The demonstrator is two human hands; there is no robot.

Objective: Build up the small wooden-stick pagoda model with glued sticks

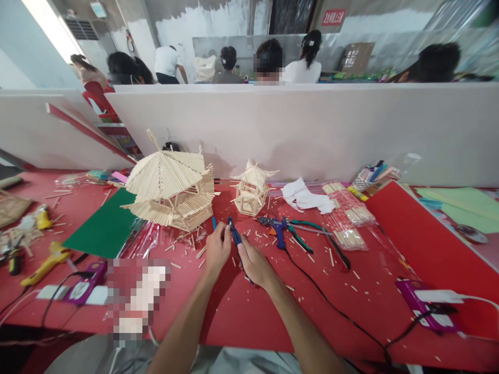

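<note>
My right hand [255, 259] is closed around dark blue pliers [234, 232], whose jaws point away from me. Beside the jaws, my left hand [218, 245] is closed in a pinch; what its fingers hold is too small to make out. Just beyond my hands stands a small pavilion model [251, 189] of thin wooden sticks. A larger stick-built pavilion [169, 189] with a broad sloping roof is to the left. A blue glue gun [278, 228] lies right of my hands, touching or close to green-handled pliers [302, 236].
Stick scraps litter the red table [234, 322]. Packs of sticks [346, 218], white cloth [307, 195] and a red board [432, 249] lie right. A green sheet [103, 223], yellow glue gun [49, 262] and purple power strip [86, 283] lie left. A white partition [296, 130] stands behind; people sit beyond.
</note>
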